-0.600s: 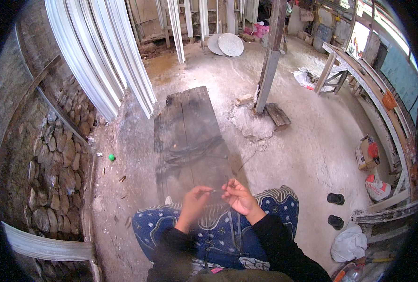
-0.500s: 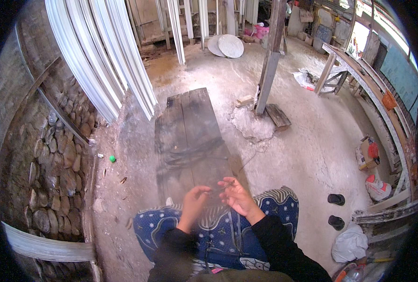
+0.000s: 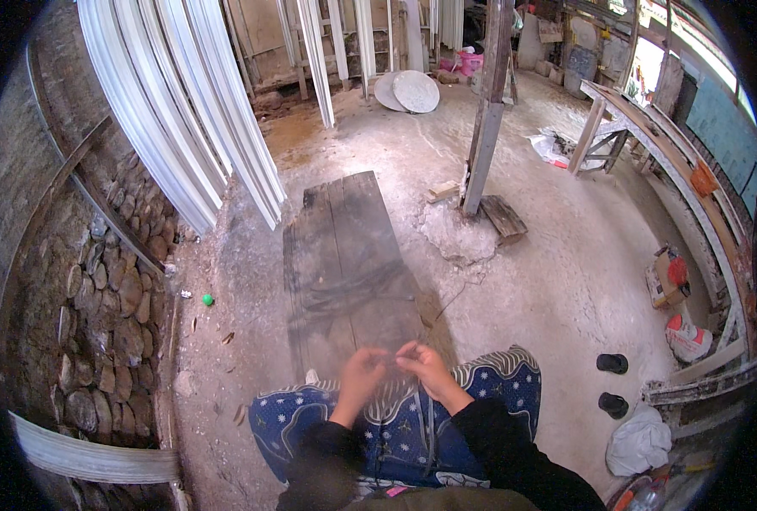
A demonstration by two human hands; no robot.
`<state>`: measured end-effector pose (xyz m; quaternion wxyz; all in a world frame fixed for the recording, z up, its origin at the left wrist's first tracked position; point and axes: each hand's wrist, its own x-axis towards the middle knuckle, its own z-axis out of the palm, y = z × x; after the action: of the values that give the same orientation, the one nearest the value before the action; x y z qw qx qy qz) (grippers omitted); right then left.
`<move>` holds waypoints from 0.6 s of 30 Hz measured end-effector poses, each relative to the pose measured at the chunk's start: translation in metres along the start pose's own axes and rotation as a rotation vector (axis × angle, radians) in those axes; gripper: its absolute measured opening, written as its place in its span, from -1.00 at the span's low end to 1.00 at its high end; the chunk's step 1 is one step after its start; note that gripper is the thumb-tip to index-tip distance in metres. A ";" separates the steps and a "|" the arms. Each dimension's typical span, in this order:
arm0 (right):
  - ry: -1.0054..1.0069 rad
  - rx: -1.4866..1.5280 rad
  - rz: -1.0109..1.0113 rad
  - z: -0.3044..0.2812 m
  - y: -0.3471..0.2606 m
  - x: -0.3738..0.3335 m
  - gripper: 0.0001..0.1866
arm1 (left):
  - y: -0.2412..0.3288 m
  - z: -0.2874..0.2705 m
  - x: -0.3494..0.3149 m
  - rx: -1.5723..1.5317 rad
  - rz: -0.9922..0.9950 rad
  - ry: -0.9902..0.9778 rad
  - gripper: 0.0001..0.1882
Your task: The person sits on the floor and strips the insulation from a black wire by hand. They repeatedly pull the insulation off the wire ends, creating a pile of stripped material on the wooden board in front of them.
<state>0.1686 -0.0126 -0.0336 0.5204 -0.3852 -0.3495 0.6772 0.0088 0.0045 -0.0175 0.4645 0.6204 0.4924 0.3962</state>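
My left hand (image 3: 362, 380) and my right hand (image 3: 428, 371) meet above my lap with their fingertips pinched close together. A thin, dark, flat strip (image 3: 430, 426) hangs from my right hand and runs down over the blue patterned cloth (image 3: 306, 420) on my lap. Whatever lies between the left fingertips is too small and hazy to make out. Just beyond my hands, several more dark strips (image 3: 353, 288) lie in a loose bundle across a low, worn wooden board (image 3: 338, 217).
Long whitish ribbed lengths (image 3: 183, 102) lean at the left, beside a stone-filled strip of ground (image 3: 114, 332). A wooden post (image 3: 487, 119) rises ahead to the right. Black sandals (image 3: 612, 364), a white sack (image 3: 638, 440) and a long bench (image 3: 651, 128) are on the right.
My right hand has turned inward and its spread fingers have closed to a pinch. Both hands have come closer together and sit slightly lower in view.
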 end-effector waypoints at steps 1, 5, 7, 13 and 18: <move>0.001 0.021 -0.013 0.002 -0.003 0.000 -0.85 | 0.002 0.000 0.001 0.036 -0.007 0.007 -0.78; -0.030 0.153 0.008 0.001 -0.013 0.005 -0.86 | -0.010 0.002 0.007 -0.056 -0.010 0.037 -0.76; -0.005 0.080 0.058 -0.005 -0.014 0.007 -0.77 | -0.009 0.003 0.009 -0.129 -0.113 0.057 -0.76; -0.094 -0.056 0.069 0.001 -0.027 0.009 -0.56 | -0.010 0.001 0.011 -0.263 -0.134 0.079 -0.82; -0.140 -0.136 0.072 0.004 -0.022 0.005 -0.53 | 0.004 0.001 0.011 -0.343 -0.257 0.042 -0.86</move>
<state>0.1742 -0.0038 -0.0134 0.4425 -0.3839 -0.4162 0.6953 0.0123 0.0148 -0.0138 0.5996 0.4561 0.5022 0.4245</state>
